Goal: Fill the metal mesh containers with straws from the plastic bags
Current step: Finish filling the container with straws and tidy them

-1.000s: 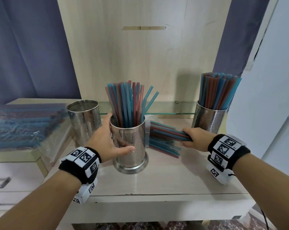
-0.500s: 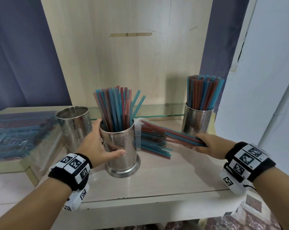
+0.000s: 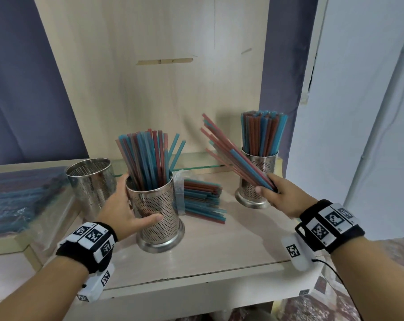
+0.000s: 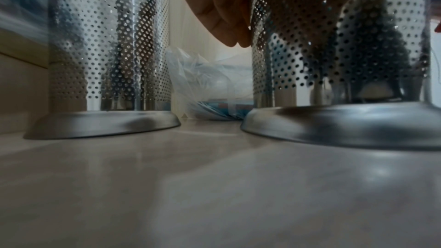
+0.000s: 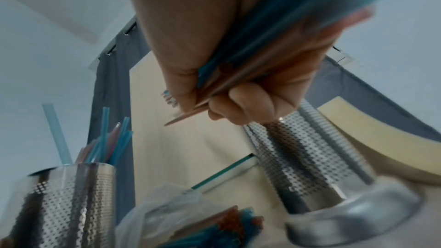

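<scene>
Now that the right hand (image 3: pixel 278 195) had lifted a clamped straw bunch (image 3: pixel 233 154) off the centre bag pile (image 3: pixel 203 200), the left hand (image 3: pixel 124 209), fingers wrapped round the middle mesh container (image 3: pixel 155 205), looked set for loading.

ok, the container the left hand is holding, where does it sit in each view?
Head: held container, lower centre, left hand round it.
Left wrist: right side, fingers against its wall.
Right wrist: bottom left, straws sticking out the top.
Shared landmark: the open plastic bag of straws, beside it on the table in the head view, also in the left wrist and right wrist views.
</scene>
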Available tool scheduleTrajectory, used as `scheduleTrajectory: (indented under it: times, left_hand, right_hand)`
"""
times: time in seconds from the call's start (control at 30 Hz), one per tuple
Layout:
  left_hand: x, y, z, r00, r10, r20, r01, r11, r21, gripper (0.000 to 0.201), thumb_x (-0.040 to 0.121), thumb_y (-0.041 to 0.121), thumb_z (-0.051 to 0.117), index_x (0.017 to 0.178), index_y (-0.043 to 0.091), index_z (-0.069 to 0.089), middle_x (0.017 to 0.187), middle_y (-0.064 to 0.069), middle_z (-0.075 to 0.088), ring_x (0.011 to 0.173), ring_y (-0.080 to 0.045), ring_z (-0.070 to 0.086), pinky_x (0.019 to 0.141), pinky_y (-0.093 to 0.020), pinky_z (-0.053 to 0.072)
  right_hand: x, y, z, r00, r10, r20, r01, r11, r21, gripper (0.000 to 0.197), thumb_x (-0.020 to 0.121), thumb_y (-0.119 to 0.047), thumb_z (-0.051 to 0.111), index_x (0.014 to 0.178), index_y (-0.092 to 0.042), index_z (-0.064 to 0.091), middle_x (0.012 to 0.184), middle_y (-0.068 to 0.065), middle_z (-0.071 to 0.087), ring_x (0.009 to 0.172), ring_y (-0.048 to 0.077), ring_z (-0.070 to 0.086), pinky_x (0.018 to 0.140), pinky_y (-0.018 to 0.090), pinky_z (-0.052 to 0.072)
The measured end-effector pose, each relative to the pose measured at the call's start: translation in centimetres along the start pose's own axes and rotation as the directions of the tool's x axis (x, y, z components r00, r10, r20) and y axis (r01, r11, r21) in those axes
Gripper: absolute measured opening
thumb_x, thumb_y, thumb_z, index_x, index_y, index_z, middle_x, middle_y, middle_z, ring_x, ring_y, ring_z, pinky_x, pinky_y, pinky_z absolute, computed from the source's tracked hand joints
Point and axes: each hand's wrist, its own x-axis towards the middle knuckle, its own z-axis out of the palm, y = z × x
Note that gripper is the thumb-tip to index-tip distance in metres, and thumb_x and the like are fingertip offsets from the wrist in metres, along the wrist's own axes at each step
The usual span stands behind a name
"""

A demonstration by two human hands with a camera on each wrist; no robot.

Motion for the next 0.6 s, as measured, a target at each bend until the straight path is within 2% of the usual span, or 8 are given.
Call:
scheduleTrajectory:
  times: [0.1, 0.2, 0.33, 0.47, 0.53, 0.6]
  left_hand:
    - [-0.1, 0.2, -0.1, 1.000, 0.012, -0.012, -0.012, 1.000, -0.009, 0.121, 0.052, 0.043, 0.091, 0.147, 0.014, 0.022, 0.137, -0.005, 0.053, 0.110, -0.009, 0.048, 0.100, -0.032, 0.041]
    - [-0.1, 0.3, -0.3, 1.000, 0.009, 0.003, -0.009, 1.000, -0.005, 0.121, 0.052, 0.046, 0.090, 0.146, 0.016, 0.022, 0.137, -0.004, 0.053, 0.111, -0.008, 0.048, 0.100, -0.033, 0.042]
    - [-0.1, 0.1, -0.4, 1.000, 0.000, 0.017, 0.000, 1.000, 0.004, 0.121, 0.053, 0.048, 0.090, 0.147, 0.017, 0.020, 0.139, -0.003, 0.051, 0.117, -0.013, 0.050, 0.101, -0.033, 0.042]
    - [0.1, -0.4, -0.4, 1.000, 0.007, 0.021, -0.007, 1.000, -0.027, 0.121, 0.051, 0.053, 0.089, 0.146, 0.023, 0.020, 0.137, 0.004, 0.052, 0.114, -0.005, 0.048, 0.103, -0.031, 0.042]
    - [0.2, -0.5, -0.4, 1.000, 0.009, 0.025, -0.008, 0.999, -0.041, 0.121, 0.050, 0.056, 0.089, 0.144, 0.028, 0.019, 0.135, 0.007, 0.052, 0.114, -0.005, 0.049, 0.103, -0.030, 0.042]
    - [0.2, -0.6, -0.4, 0.999, 0.014, 0.031, -0.012, 0.998, -0.056, 0.117, 0.048, 0.058, 0.088, 0.141, 0.034, 0.020, 0.134, 0.008, 0.052, 0.116, -0.007, 0.052, 0.103, -0.032, 0.044]
  right_hand:
    - [0.6, -2.2, 0.8, 0.992, -0.080, -0.097, 0.086, 0.995, 0.060, 0.011, 0.099, -0.024, 0.056, 0.109, -0.019, 0.054, 0.066, -0.009, 0.050, 0.049, -0.003, 0.050, 0.052, 0.011, 0.037]
    - [1.6, -4.9, 1.7, 0.974, -0.152, -0.166, 0.180, 0.969, 0.167, 0.005, 0.100, -0.024, 0.054, 0.105, -0.024, 0.053, 0.063, -0.004, 0.048, 0.047, 0.003, 0.046, 0.051, 0.019, 0.038]
    - [2.8, -8.8, 3.4, 0.949, -0.225, -0.222, 0.298, 0.872, 0.389, 0.004, 0.101, -0.023, 0.052, 0.098, -0.025, 0.050, 0.061, -0.002, 0.047, 0.048, 0.011, 0.044, 0.046, 0.024, 0.039]
    - [3.5, -12.5, 5.7, 0.929, -0.305, -0.210, 0.370, 0.753, 0.544, 0.009, 0.099, -0.033, 0.054, 0.094, -0.027, 0.050, 0.071, 0.008, 0.045, 0.055, 0.018, 0.044, 0.048, 0.029, 0.039]
    - [3.6, -14.4, 6.7, 0.912, -0.353, -0.209, 0.406, 0.700, 0.588, 0.012, 0.093, -0.042, 0.056, 0.094, -0.031, 0.052, 0.071, 0.005, 0.046, 0.056, 0.020, 0.042, 0.048, 0.028, 0.039]
    - [3.8, -16.3, 7.5, 0.890, -0.393, -0.230, 0.449, 0.673, 0.587, 0.012, 0.094, -0.041, 0.055, 0.098, -0.030, 0.052, 0.068, -0.003, 0.047, 0.055, 0.017, 0.044, 0.048, 0.026, 0.039]
